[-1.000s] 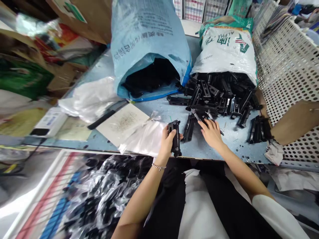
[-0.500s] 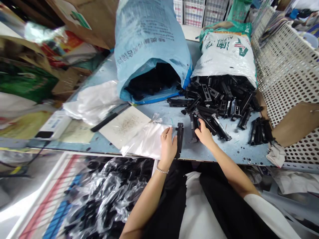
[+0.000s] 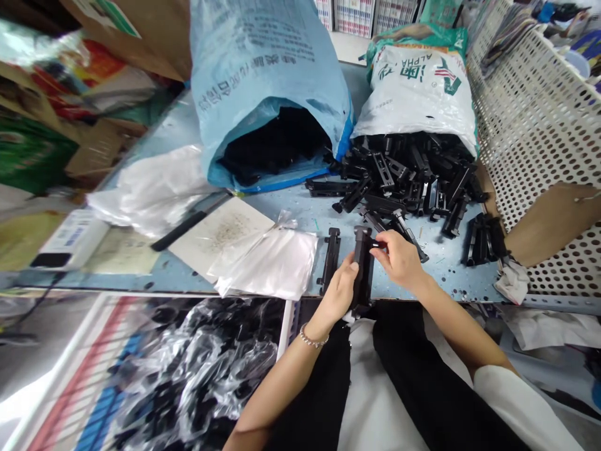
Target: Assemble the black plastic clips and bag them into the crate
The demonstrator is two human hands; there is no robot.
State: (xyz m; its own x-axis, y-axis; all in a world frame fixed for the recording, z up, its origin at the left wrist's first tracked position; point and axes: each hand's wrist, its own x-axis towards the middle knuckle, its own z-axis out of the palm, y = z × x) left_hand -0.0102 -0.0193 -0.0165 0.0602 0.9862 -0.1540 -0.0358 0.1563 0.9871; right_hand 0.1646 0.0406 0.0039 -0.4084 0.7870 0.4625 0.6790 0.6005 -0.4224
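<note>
Between my hands is a long black plastic part (image 3: 362,266), held upright near the table's front edge. My left hand (image 3: 342,285) is closed around its lower left side. At its upper right side, the fingers of my right hand (image 3: 398,258) pinch a small dark piece that I cannot make out fully. Another black plastic part (image 3: 330,260) lies on the table just left of the held one. Farther left is a stack of clear plastic bags (image 3: 277,263). A pile of similar black parts (image 3: 408,175) spills out beyond my right hand.
A blue sack (image 3: 272,69) with dark contents gapes at the back, beside a white and green sack (image 3: 417,94). On the right stands a white perforated basket (image 3: 539,113). Below the table's left front is a crate of bagged black items (image 3: 201,363).
My left hand has left the plastic bags and moved right onto a black part. My right hand has come nearer, and both are now on that part. The view has shifted slightly.
</note>
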